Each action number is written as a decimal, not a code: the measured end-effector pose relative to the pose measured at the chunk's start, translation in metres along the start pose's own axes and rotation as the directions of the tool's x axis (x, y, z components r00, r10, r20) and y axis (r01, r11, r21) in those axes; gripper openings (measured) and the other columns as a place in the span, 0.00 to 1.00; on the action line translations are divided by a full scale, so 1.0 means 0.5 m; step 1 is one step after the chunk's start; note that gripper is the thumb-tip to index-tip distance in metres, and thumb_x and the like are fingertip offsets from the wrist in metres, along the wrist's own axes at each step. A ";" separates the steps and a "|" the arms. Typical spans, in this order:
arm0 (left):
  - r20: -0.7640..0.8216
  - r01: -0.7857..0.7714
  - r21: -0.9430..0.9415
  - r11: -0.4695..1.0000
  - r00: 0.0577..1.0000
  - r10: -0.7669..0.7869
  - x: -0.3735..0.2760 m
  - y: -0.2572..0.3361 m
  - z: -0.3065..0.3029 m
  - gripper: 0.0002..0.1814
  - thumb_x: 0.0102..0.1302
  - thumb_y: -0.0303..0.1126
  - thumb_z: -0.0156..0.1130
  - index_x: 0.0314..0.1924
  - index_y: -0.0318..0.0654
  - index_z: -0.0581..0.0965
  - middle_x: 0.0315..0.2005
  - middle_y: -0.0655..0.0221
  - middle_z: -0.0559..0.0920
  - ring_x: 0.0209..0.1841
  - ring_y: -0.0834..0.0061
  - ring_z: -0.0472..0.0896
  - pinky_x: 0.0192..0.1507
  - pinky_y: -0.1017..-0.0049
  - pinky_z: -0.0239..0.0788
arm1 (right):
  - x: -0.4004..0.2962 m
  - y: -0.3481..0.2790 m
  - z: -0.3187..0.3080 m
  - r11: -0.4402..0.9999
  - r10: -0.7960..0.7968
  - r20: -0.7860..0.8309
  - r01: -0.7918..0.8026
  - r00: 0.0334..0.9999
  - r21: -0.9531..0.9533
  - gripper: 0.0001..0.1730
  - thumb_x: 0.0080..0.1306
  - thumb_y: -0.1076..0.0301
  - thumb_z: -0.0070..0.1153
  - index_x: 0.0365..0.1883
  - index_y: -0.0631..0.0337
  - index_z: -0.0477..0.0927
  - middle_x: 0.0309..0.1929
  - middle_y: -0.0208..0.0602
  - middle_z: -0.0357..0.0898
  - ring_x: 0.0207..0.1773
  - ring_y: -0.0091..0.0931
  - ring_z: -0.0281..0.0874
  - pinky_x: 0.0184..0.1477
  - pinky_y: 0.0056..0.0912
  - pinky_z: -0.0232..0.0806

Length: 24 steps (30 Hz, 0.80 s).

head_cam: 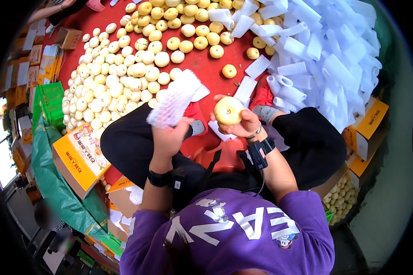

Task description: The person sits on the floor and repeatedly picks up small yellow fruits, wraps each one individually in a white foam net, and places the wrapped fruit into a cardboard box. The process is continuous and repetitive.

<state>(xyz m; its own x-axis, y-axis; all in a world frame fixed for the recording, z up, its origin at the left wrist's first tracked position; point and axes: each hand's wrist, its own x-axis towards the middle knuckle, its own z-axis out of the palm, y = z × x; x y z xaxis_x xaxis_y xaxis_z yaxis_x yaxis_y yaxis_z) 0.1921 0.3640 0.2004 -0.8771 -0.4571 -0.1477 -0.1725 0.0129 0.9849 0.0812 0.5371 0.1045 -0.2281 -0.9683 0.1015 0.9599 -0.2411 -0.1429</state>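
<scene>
My left hand holds a white foam net sleeve, slightly blurred; pinkish patches show through its mesh, and most of my fingers are hidden by it. To the right, a pale yellow, round pepino melon rests in my right hand, gripped between thumb and fingers, with its dimpled end facing up. Both hands are apart, above my lap. A big spread of similar melons, some with dark streaks, lies beyond my left knee. Loose foam net sleeves form a tall heap at the upper right.
An orange and white printed carton stands by my left knee, near a green plastic crate. More cartons are stacked at the right. Single melons lie on the red floor covering. Another person's arm shows at the upper left.
</scene>
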 end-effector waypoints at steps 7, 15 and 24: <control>0.306 0.056 -0.077 0.995 0.952 -0.030 -0.040 -0.052 0.080 0.35 0.46 0.26 0.69 0.55 0.33 0.66 0.49 0.63 0.73 0.52 0.73 0.72 0.53 0.76 0.64 | -0.037 0.022 0.092 0.293 -0.403 -0.571 -0.490 0.715 -0.821 0.36 0.70 0.42 0.25 0.22 0.63 0.75 0.10 0.31 0.69 0.12 0.21 0.67 0.17 0.20 0.60; 0.698 0.696 -0.688 0.206 0.712 -0.076 -0.112 -0.091 0.129 0.41 0.52 0.49 0.65 0.61 0.38 0.61 0.57 0.60 0.68 0.58 0.57 0.67 0.57 0.43 0.55 | -0.115 0.066 0.038 0.999 -0.044 -0.352 0.046 0.935 -0.003 0.23 0.67 0.59 0.45 0.54 0.67 0.67 0.51 0.38 0.73 0.53 0.26 0.71 0.53 0.33 0.66; 0.050 0.080 0.218 0.973 0.994 -0.093 -0.074 -0.143 0.148 0.22 0.55 0.35 0.64 0.48 0.36 0.67 0.35 0.63 0.78 0.36 0.76 0.78 0.38 0.79 0.72 | -0.119 0.028 0.118 -0.236 -0.646 -0.226 -0.473 0.729 -0.849 0.20 0.44 0.66 0.65 0.34 0.63 0.73 0.29 0.44 0.74 0.33 0.40 0.74 0.35 0.33 0.67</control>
<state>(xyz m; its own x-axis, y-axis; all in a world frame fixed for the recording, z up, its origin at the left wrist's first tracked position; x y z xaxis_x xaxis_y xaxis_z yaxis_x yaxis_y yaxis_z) 0.2040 0.4457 0.1289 -0.8785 -0.4111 -0.2433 -0.3360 0.1698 0.9264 0.1176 0.5953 0.1544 -0.8233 -0.5647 -0.0564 -0.2570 0.4596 -0.8501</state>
